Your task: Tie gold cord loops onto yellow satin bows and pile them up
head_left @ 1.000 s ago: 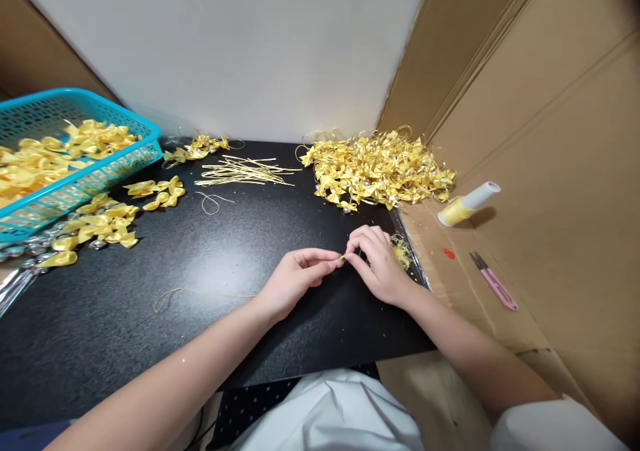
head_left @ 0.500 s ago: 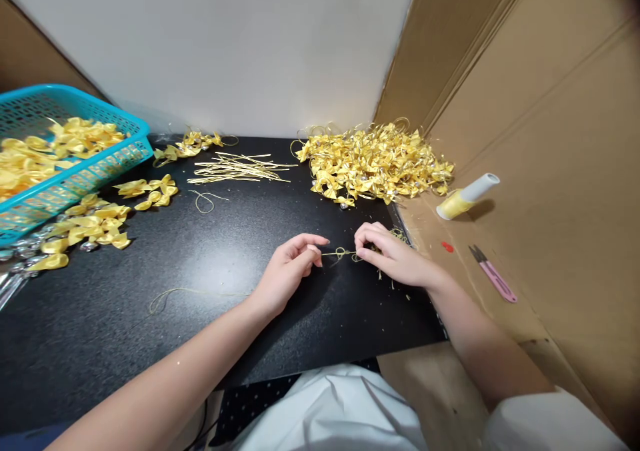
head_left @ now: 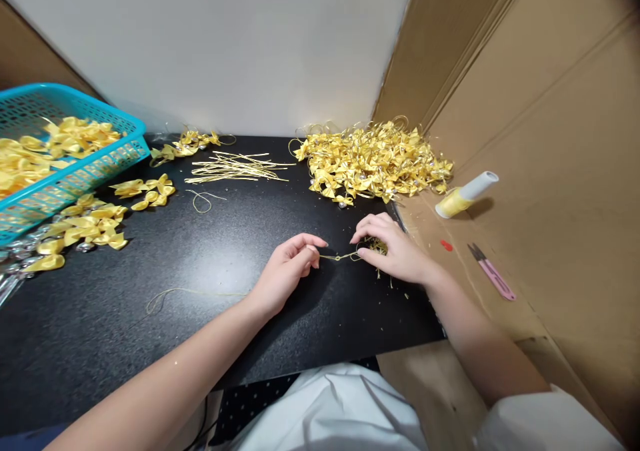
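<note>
One thin yellowish cord [head_left: 328,258] is being held over the desk [head_left: 280,204], on the near side of the pile of yellow bows [head_left: 375,161] and apart from it. By the left hand [head_left: 283,274] it is being pinched between the thumb and the curled fingers, while the index finger is being kept straight. At the right hand [head_left: 397,254] the cord is being met by the thumb, with the index fingertip standing apart; whether it is being gripped there cannot be told. Between the hands, a small loop or knot [head_left: 338,258] is being shown. From its thinness, the cord is being judged very light, soft and limp, perhaps a little slippery, but hardly fragile. The best hold is being judged close to the knot, one pinch on each side, because such cord is easily being bent when slack.
</note>
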### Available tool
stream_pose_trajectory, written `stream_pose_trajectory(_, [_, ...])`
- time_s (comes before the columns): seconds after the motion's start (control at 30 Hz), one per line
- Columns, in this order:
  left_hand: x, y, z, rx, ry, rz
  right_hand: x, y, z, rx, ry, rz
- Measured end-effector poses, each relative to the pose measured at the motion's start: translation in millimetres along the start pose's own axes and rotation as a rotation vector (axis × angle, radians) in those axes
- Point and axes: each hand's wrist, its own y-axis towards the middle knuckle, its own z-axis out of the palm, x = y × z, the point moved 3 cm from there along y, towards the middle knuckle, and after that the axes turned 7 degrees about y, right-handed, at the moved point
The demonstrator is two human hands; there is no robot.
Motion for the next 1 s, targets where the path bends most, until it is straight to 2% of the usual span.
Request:
stream_pose_trajectory(0.17, [-2, -1, 0.6, -0.008, 0.008, -0.005, 2, 1, 4, -0.137, -0.033, -0.04])
stream_pose_trajectory(0.43, [-1, 0, 0.5, 0.012, 0.015, -0.003, -10, 0, -8, -0.313, -0.084, 0.098])
stream_pose_trajectory(0.5, [0, 0, 0.2, 0.016, 0.013, -0.006, -5, 1, -1, -0.259, -0.125, 0.064])
stream_pose_trajectory(0.63, [2, 1, -0.7, 0.013, 0.001, -0.01, 7, 4, 26, -0.029, -0.166, -0.063])
stream_pose_trajectory(0.77, [1, 2, -1.0, 0.013, -0.028, -0.015, 10, 9, 43, 0.024, -0.162, -0.111])
stream_pose_trajectory(0.87, [1, 2, -2.2, -0.017, -0.085, -0.023, 7, 11, 37, 0.007, -0.129, -0.106])
stream_pose_trajectory(1.0, [2, 3, -4.4, -0.06, -0.158, -0.037, -4, 7, 13, -0.056, -0.042, -0.008])
